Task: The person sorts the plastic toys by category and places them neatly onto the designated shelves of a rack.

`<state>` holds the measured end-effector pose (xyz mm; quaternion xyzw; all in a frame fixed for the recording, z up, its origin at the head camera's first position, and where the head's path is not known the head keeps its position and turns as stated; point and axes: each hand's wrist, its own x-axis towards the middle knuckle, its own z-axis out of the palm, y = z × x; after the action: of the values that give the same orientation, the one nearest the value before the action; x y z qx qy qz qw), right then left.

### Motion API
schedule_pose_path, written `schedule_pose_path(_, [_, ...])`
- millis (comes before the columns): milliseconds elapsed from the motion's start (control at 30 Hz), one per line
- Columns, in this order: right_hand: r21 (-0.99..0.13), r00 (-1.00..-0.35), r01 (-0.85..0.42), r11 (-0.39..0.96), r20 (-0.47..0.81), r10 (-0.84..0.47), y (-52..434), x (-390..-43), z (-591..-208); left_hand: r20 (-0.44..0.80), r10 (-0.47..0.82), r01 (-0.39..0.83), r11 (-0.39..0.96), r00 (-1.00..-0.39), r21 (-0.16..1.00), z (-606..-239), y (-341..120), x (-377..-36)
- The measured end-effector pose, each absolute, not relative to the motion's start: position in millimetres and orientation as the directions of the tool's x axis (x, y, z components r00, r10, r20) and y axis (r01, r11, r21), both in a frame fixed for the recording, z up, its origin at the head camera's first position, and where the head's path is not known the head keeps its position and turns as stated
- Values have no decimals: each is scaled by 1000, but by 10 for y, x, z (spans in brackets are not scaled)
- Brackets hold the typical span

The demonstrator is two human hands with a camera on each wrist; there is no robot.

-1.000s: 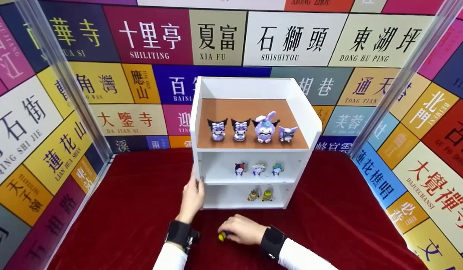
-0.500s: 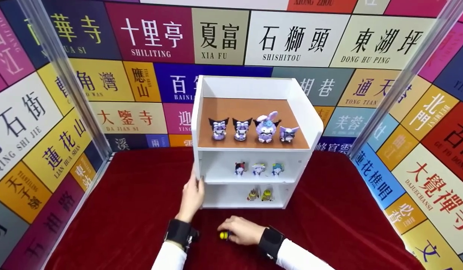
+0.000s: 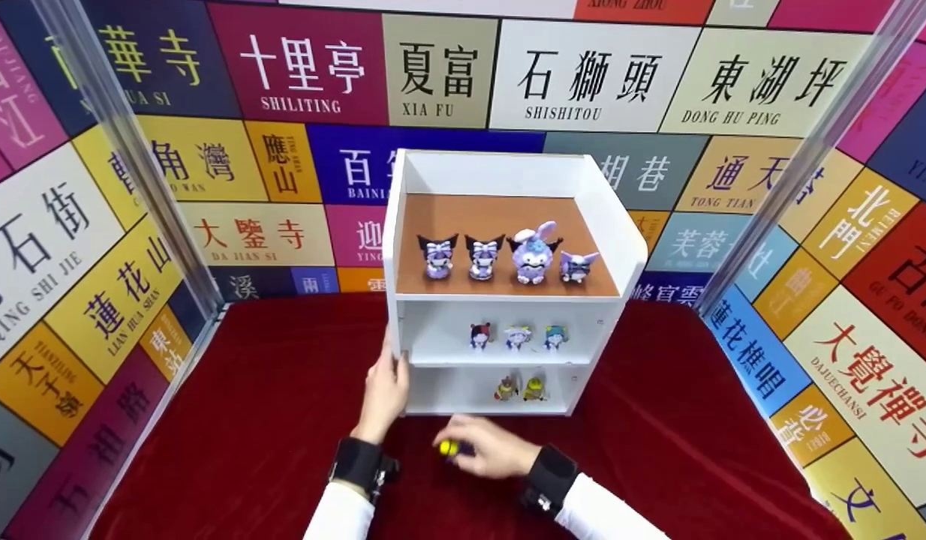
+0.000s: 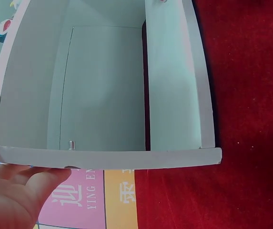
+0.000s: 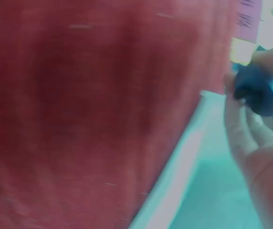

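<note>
A small toy figure point(image 3: 449, 448), bright yellow at one end and dark at the other, is pinched in my right hand point(image 3: 493, 448) just in front of the shelf. The right wrist view is blurred; there the toy's dark blue part point(image 5: 256, 90) shows between thumb and fingers. My left hand point(image 3: 386, 394) holds the left side panel of a white shelf unit point(image 3: 433, 297) near its front edge. In the left wrist view, fingers point(image 4: 45, 183) lie along the panel's outer face, and a bit of skin shows at its front edge.
Several purple-and-black figurines point(image 3: 484, 259) stand on the brown top shelf. Three small figures point(image 3: 517, 337) are on the middle shelf and two yellowish ones point(image 3: 534, 388) on the bottom one. Red cloth point(image 3: 283, 420) covers the table; sign-printed walls point(image 3: 305, 67) enclose it.
My right hand has lifted off the cloth with the yellow toy figure and moved slightly toward the shelf. The left hand keeps its place on the side panel.
</note>
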<state>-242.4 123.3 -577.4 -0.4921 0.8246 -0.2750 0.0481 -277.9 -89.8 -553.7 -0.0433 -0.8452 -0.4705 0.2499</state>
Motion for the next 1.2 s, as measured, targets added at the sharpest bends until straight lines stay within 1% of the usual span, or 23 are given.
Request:
schedule_pose_path(100, [-626,-557,-728,280,302,-773,1266,-2475,-5642,457,-164,306,546,-874,780,-5529,-894,-2783])
schedule_pose_path(167, [-699,-571,-690,187,368,-734,1288,-2489,-5543,462,-165,309,546,-871,778,-5534,-895,-2776])
schedule_pose_path(233, [-750,-584,-653,102,414,-698,1310,-2482,-5413,464,-167,310,547,-870,778,-5536,-894,-2769])
schedule_pose_path(333, [-780,-600,-625,21,463,-652,1348,-2456,-5188,476,-170,316,553,-863,771,-5536,-892,-2767])
schedule_pose_path(467, [-768,-622,-641,7,514,-591,1401,-2446,-4986,484,-167,323,557,-859,765,-5533,-891,-2775])
schedule_pose_path(567, [-781,-639,-625,-20,525,-562,1440,-2480,-4969,485,-168,322,559,-858,764,-5530,-890,-2777])
schedule_pose_path(633, [-804,-661,-594,-39,515,-545,1471,-2519,-5003,482,-169,320,558,-860,766,-5528,-889,-2774])
schedule_pose_path(767, [-855,-714,-515,-59,466,-522,1542,-2597,-5076,478,-170,316,557,-862,768,-5523,-888,-2766])
schedule_pose_path(833, [-875,-728,-480,-63,437,-528,1576,-2613,-5069,480,-170,319,556,-861,768,-5524,-887,-2763])
schedule_pose_path(967, [-885,-713,-464,-46,404,-573,1638,-2628,-5038,491,-168,329,557,-854,762,-5525,-887,-2766])
schedule_pose_path(1100, [-872,-662,-485,-67,416,-623,1675,-2641,-5040,503,-165,340,559,-849,757,-5529,-891,-2772])
schedule_pose_path(1200, [-879,-628,-468,-95,406,-664,1691,-2661,-5081,503,-166,340,558,-848,757,-5534,-892,-2776])
